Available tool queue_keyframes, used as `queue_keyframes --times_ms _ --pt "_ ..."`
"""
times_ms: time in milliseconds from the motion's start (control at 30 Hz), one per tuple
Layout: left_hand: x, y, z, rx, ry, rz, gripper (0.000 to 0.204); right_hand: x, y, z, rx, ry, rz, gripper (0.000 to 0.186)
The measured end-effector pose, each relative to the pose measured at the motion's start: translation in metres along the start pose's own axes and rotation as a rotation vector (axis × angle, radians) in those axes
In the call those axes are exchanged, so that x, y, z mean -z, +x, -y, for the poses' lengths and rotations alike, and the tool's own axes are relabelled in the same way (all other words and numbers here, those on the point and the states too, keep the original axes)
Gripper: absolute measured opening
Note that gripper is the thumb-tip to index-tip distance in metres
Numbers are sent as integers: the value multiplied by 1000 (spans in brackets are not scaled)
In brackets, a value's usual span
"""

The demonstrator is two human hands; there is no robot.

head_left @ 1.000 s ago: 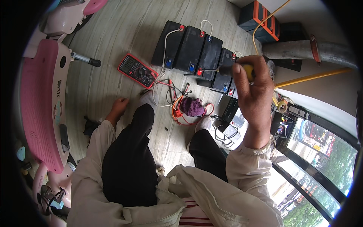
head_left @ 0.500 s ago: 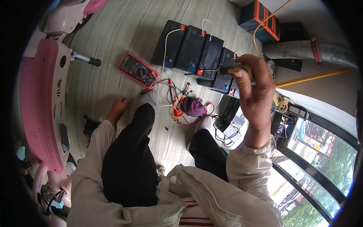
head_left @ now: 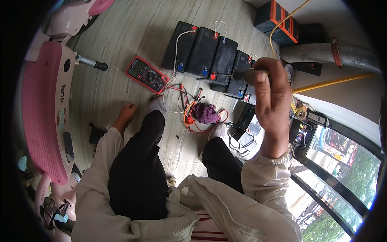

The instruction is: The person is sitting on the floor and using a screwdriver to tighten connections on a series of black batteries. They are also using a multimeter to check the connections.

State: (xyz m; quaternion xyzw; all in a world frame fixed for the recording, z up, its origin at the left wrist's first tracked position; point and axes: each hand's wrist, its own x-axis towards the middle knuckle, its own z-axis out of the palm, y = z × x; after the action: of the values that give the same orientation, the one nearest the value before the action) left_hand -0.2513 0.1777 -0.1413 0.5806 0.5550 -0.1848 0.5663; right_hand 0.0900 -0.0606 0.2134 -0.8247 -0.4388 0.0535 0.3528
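My right hand (head_left: 272, 99) is raised in front of me and grips a screwdriver (head_left: 242, 75) by its dark and yellow handle. Its metal shaft points left toward the red terminal of one of several black batteries (head_left: 209, 52) lined up on the floor and linked by white wires. My left hand (head_left: 125, 113) rests flat on the wooden floor beside my left knee, holding nothing. A red multimeter (head_left: 146, 74) lies on the floor between my left hand and the batteries, with its leads trailing toward a tangle of orange wires (head_left: 191, 119) and a purple cloth (head_left: 204, 113).
A pink scooter body (head_left: 42, 113) stands along the left, its black handle (head_left: 92, 63) sticking out. An orange and black case (head_left: 278, 20) sits at the back right near a grey pipe (head_left: 322, 52) and a yellow cable. A black charger (head_left: 245, 115) with cords lies by my right foot.
My right hand has shifted slightly with the screwdriver, its tip staying near the battery terminal. My left hand has stayed on the floor.
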Motion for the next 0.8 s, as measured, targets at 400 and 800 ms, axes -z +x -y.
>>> queue_keyframes --times_ms 400,800 --pt "4 3 3 -8 -3 10 36 -9 -1 0 -98 39 -36 23" --pt "3 -9 -9 29 8 3 38 0 1 0 -17 214 76 21"
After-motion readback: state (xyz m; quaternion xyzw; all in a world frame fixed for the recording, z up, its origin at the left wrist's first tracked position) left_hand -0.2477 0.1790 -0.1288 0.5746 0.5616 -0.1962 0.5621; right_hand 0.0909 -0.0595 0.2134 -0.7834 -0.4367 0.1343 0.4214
